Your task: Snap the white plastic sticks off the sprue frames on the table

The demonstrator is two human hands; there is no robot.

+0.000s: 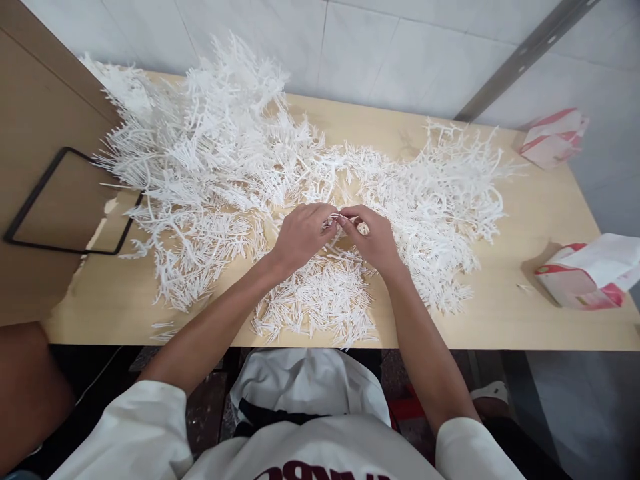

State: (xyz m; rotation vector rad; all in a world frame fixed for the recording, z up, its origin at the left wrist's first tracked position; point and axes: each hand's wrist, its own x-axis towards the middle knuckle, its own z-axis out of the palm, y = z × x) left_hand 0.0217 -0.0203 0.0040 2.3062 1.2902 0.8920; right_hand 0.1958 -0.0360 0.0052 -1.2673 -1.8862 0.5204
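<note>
Your left hand (pixel 304 233), in the head view, is curled with thumb and fingers drawn close together, and your right hand (pixel 374 239) meets it fingertip to fingertip. Between them you pinch a thin white piece (pixel 334 216), mostly hidden by your fingers, so you cannot tell its full shape. It is held above the middle of the table (pixel 520 280), with both your forearms reaching in from the near edge.

Beyond your left hand, a tall tangled heap of white branched pieces (pixel 200 140) spreads over the far left of the table. To the right of your right hand lies a lower white heap (pixel 445 187), with branched pieces at its far side and short bits nearer you. Just on the near side of your hands, between your forearms, you have a flat pile of short white sticks (pixel 320 300) reaching almost to the table's near edge.

At the left stands a brown board (pixel 45 87) marked with a black outline (pixel 35 190). On your right, two pink-and-white packets sit well apart from your hands: a far packet (pixel 553 139) and a near packet (pixel 583 275).
</note>
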